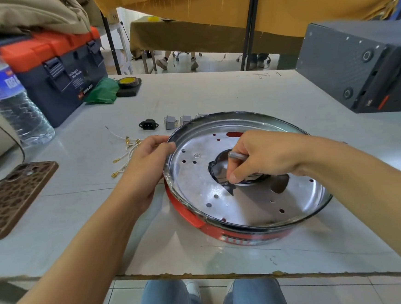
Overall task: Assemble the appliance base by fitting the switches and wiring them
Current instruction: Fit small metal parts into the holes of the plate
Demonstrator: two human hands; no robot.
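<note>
arms: both bare to the frame edge, no sleeves in view | left hand (pixel 145 165): no ring, watch or glove | right hand (pixel 260 156): no ring, watch or glove | legs: light blue denim jeans (pixel 168 300), below the table (pixel 214 90) near edge | footwear: white shoe toe (pixel 193 289) between the knees

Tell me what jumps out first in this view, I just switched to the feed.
The round red appliance base with its shiny metal plate sits at centre-right of the table; the left hand grips its left rim while the right hand holds a small metal tool over the central opening. Left of it lie white wires with brass terminals, and behind, a black socket and grey switches.
</note>
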